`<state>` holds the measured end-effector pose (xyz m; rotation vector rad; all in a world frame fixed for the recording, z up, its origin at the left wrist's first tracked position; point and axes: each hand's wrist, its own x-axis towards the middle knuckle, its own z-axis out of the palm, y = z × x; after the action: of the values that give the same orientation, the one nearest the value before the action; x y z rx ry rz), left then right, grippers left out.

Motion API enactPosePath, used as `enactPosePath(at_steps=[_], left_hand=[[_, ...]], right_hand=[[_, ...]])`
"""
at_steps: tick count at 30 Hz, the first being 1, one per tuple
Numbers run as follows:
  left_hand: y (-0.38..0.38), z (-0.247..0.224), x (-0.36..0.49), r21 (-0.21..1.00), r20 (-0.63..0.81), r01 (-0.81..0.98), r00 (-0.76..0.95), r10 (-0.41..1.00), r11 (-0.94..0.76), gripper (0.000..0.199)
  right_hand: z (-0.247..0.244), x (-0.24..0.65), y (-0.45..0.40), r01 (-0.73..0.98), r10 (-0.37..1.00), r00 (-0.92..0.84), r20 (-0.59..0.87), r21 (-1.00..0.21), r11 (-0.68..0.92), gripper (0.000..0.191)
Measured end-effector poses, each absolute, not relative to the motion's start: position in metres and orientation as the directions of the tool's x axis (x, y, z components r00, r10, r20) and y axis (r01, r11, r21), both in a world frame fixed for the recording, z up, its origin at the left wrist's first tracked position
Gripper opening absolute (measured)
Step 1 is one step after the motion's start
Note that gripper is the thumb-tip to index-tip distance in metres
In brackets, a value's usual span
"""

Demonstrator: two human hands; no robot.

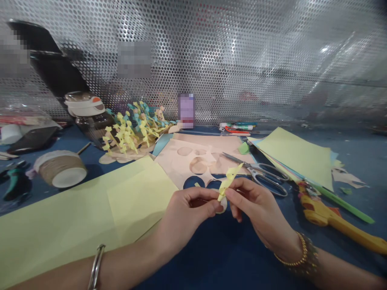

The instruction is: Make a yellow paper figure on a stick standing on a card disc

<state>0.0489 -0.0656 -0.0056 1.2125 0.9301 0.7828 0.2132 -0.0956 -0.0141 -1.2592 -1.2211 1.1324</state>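
A twisted yellow paper strip (pixel 230 178) stands tilted between my two hands, its tip pointing up and to the right. My left hand (pixel 193 209) pinches its lower end between thumb and forefinger, together with a small pale paper disc (pixel 223 206) at the base. Thumb and fingers of my right hand (pixel 255 201) close on the strip's middle from the other side. Just beyond my hands lie scissors (pixel 263 171) with grey handles, on peach paper (pixel 169 157) that has round holes cut out. Fingers partly hide the disc.
Yellow paper sheets (pixel 75 213) cover the left; more coloured sheets (pixel 299 153) lie right. A yellow glue gun (pixel 338 221) rests at the right. Finished twisted paper sprigs (pixel 127 133), a bottle (pixel 90 117), a twine roll (pixel 65 167) and a propped phone (pixel 186 108) stand behind.
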Motion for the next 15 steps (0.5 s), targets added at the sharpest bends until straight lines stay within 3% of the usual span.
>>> enactPosePath(at_steps=[15], left_hand=[[-0.0651,-0.0060,0.0493,0.972,-0.207,-0.023,0.396,0.894,0.235,0.011]], right_hand=[[-0.0149,0.2140,-0.0953,0.012,1.000,0.012,-0.020,-1.000,-0.020,0.022]])
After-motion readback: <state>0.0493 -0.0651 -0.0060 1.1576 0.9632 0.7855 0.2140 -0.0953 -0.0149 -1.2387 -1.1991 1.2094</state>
